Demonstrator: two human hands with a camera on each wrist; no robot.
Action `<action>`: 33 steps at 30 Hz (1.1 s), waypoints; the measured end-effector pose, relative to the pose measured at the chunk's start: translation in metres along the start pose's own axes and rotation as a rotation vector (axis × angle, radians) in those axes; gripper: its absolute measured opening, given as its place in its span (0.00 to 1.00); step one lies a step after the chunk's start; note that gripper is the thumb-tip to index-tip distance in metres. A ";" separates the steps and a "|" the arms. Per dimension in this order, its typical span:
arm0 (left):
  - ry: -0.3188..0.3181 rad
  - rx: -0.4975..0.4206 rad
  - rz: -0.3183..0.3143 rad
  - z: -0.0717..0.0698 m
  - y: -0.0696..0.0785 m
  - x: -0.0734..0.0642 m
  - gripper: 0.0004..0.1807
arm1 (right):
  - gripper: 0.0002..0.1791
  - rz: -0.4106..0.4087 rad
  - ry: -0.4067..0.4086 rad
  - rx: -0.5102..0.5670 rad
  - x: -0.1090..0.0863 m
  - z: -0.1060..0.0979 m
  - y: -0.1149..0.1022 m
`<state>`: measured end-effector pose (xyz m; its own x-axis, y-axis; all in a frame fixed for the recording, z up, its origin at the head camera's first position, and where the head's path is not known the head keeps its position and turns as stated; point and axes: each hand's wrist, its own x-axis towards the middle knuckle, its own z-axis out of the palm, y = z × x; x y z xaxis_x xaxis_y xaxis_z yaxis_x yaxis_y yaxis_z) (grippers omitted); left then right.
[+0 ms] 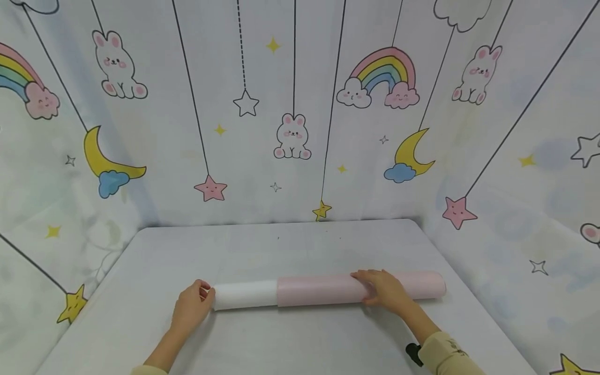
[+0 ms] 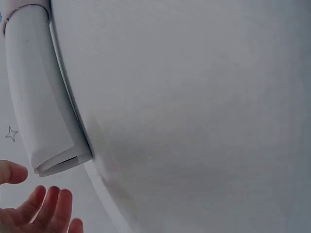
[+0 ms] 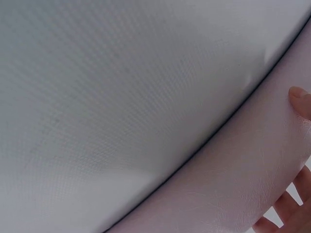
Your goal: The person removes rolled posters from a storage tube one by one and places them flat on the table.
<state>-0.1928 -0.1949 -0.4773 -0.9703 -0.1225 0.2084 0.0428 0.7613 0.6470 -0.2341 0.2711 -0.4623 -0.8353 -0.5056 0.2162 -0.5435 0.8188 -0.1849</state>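
Note:
A long pink roll (image 1: 319, 290) lies crosswise on the table, and a narrower white roll (image 1: 246, 295) sticks out of its left end. In the left wrist view the white roll (image 2: 36, 92) shows a slightly flattened end with an overlapping edge. My left hand (image 1: 191, 307) is beside that end, thumb and fingers parted with nothing between them. Farther right, my right hand (image 1: 386, 291) grips the pink roll from above. The right wrist view shows its thumb on the near side of the pink roll (image 3: 233, 179) and its fingers around the far side.
The white table (image 1: 309, 338) has rounded back corners. Behind it and on both sides hangs a white curtain (image 1: 253, 156) printed with rabbits, stars, moons and rainbows. A small black object (image 1: 413, 354) shows at the right sleeve cuff.

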 end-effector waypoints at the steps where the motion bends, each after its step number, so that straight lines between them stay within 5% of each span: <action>1: 0.026 0.040 0.033 0.001 0.001 0.000 0.12 | 0.35 -0.001 0.001 -0.003 0.000 0.000 0.000; 7: 0.141 0.241 0.303 0.004 0.011 0.007 0.21 | 0.35 -0.007 0.006 -0.026 0.000 -0.001 0.001; 13: 0.119 0.421 0.460 0.011 0.034 0.008 0.33 | 0.35 -0.005 0.001 -0.013 0.001 -0.002 0.000; 18: -0.008 0.483 0.523 0.026 0.054 0.011 0.47 | 0.35 0.013 -0.003 -0.005 0.000 0.000 0.000; 24: -0.182 0.505 0.536 0.044 0.073 0.011 0.50 | 0.35 0.027 -0.026 0.005 -0.001 -0.001 -0.002; 33: -0.244 0.477 0.530 0.062 0.079 0.011 0.45 | 0.35 0.021 -0.006 -0.007 -0.002 0.000 -0.002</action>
<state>-0.2154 -0.0965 -0.4697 -0.8761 0.4391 0.1993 0.4647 0.8791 0.1059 -0.2311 0.2702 -0.4626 -0.8467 -0.4902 0.2068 -0.5257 0.8308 -0.1828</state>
